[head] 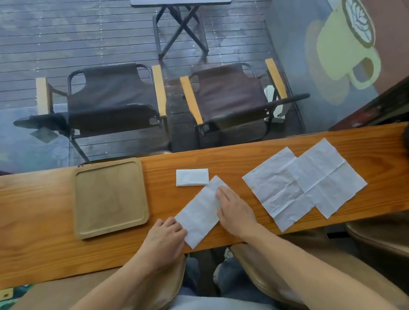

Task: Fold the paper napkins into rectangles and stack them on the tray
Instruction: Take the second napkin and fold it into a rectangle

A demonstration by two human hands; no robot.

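At lower centre, the left hand pinches the near corner of a half-folded napkin; the right hand presses flat on its far end. A folded rectangle lies just above. The tray sits left, two open napkins right, on the wooden counter.

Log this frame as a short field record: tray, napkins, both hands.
tray: wooden tray, nothing on it
folded napkin: small rectangle lying on the counter, off the tray
napkin in work: half-folded strip lying diagonally
left hand: left hand holds the strip's near end
right hand: right hand presses its far part
unfolded napkins: two open squares, overlapping, right of the hands
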